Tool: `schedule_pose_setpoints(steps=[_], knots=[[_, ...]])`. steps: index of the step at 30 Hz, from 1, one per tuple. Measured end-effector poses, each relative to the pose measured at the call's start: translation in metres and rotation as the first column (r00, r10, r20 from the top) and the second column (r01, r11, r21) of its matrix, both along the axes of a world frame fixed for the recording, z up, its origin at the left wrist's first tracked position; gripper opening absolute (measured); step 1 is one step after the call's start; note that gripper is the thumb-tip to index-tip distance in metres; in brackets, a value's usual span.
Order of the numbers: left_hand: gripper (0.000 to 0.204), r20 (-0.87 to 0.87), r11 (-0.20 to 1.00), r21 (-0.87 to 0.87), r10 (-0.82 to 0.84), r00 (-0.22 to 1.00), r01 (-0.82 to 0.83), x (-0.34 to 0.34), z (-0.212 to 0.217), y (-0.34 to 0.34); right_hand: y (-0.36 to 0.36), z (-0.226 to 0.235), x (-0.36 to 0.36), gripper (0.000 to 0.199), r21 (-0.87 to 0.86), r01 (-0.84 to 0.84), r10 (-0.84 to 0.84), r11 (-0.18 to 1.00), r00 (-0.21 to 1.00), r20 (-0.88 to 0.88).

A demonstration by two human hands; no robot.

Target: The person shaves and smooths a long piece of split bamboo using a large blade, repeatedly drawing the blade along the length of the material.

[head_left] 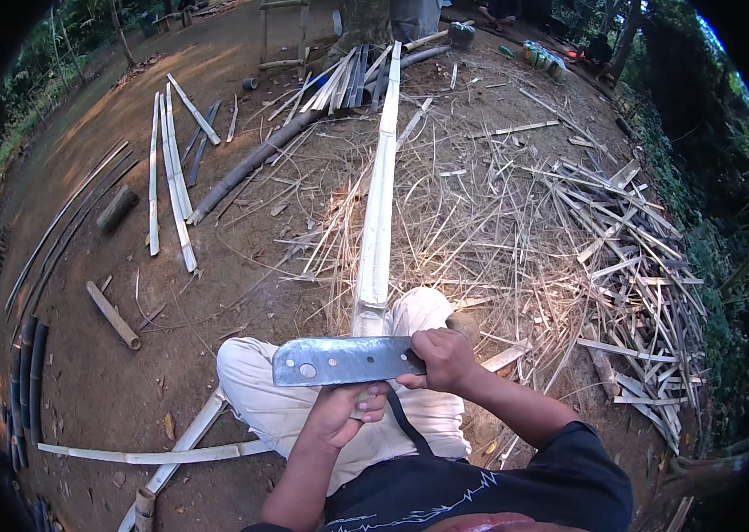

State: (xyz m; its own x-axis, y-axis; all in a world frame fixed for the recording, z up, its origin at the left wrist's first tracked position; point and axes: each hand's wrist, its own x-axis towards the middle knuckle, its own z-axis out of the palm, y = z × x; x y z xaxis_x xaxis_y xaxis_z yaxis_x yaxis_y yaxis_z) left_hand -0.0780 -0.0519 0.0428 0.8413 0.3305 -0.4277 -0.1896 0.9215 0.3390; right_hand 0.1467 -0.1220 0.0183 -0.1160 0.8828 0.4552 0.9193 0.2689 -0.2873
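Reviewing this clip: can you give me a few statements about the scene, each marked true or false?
1. The right hand grips the right end of the metal blade. True.
2. The blade is solid, without any holes. False: several round holes show in it.
3. The left hand rests on the ground. False: it is raised, by the blade's lower edge.
4. A long split bamboo piece stretches out ahead of the person. True.
5. The trousers are black. False: they are pale.
6. A heap of bamboo slats lies to the person's right. True.
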Motion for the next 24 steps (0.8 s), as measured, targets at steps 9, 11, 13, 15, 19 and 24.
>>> schedule_pose_setpoints(steps=[9,11,13,15,19,24], knots=[[0.021,-0.008,0.999,0.037,-0.011,1.0,0.011,-0.002,0.001,-0.006,0.011,-0.004,0.017,0.061,-0.137,0.265,-0.261,0.955,0.964,0.042],[0.019,0.024,0.999,-0.037,-0.014,1.0,0.014,-0.006,-0.005,-0.01,0.001,0.003,0.008,0.063,0.028,0.017,-0.018,0.999,0.999,0.045],[0.018,0.065,0.995,-0.1,-0.01,0.998,0.017,-0.006,-0.008,-0.012,-0.004,-0.004,0.013,0.065,0.084,-0.057,0.051,0.995,0.996,0.08],[0.017,0.033,0.998,-0.039,-0.053,0.998,0.055,-0.001,0.006,-0.018,0.008,-0.012,0.051,0.066,0.026,0.227,-0.228,0.974,0.969,0.09],[0.016,0.059,0.999,-0.033,-0.029,0.998,0.031,-0.003,0.007,-0.007,0.017,-0.005,0.031,0.062,-0.13,0.33,-0.326,0.935,0.944,0.054],[0.018,0.092,0.995,-0.096,-0.012,0.996,0.021,-0.016,0.003,-0.021,0.002,-0.002,0.03,0.063,0.046,0.002,-0.008,0.999,0.99,0.14]])
